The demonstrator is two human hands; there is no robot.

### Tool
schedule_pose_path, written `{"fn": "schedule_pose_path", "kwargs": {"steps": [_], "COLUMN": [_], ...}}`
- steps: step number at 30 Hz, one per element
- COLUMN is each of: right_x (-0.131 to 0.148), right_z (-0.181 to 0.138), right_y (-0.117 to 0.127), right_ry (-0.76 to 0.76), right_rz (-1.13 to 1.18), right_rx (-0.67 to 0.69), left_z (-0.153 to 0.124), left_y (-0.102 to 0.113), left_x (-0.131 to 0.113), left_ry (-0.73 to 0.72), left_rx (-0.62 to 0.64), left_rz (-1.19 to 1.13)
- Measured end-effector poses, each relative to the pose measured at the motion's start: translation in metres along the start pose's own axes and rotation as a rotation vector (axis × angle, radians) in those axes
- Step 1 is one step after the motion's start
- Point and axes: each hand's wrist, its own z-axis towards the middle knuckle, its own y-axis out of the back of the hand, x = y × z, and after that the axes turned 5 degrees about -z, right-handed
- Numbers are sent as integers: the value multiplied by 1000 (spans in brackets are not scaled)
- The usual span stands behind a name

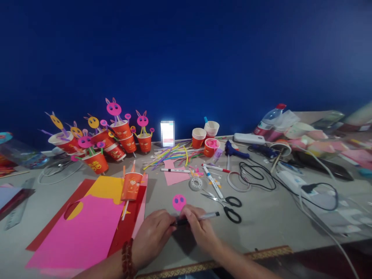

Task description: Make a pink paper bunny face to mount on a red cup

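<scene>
Head view | both hands at the near table edge on a marker (197, 218) | left hand (152, 236) pinches the dark cap end, right hand (200, 228) grips the barrel | uncapping, I'd judge | next: a straight pull apart, pink face disc (179, 202) lies just beyond.

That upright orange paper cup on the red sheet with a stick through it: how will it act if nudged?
The orange cup is probably very light, being thin paper. It stands tilted, with a stick out of the bottom, so it likely tips easily. The red sheet under it looks smooth, so it may slide before it falls.
</scene>
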Motion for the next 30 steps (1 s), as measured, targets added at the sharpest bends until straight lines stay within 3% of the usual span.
{"fn": "schedule_pose_path", "kwargs": {"steps": [9, 11, 13, 16, 20, 26, 30], "right_x": [-1, -6, -10, -12, -10, -13, -17], "right_z": [5, 13, 23, 30, 21, 7, 9], "right_y": [-9, -6, -3, 1, 12, 42, 46], "right_ry": [-134, -170, -176, -195, -215, -241, -264], "right_rz": [128, 162, 201, 297, 290, 276, 261], "right_rx": [-215, -213, -122, 21, -23, -162, -192], "left_z": [21, 31, 51, 94, 137, 125, 116], "left_y": [11, 10, 12, 20, 29, 17, 10], "left_x": [-25, -16, 4, 44, 85, 95, 99], "left_ry": [-26, 10, 40, 91, 136, 200, 221], "left_rx": [-5, 51, 96, 69, 87, 123, 161], "left_rz": [107, 150, 293, 399, 495, 594, 600]}}
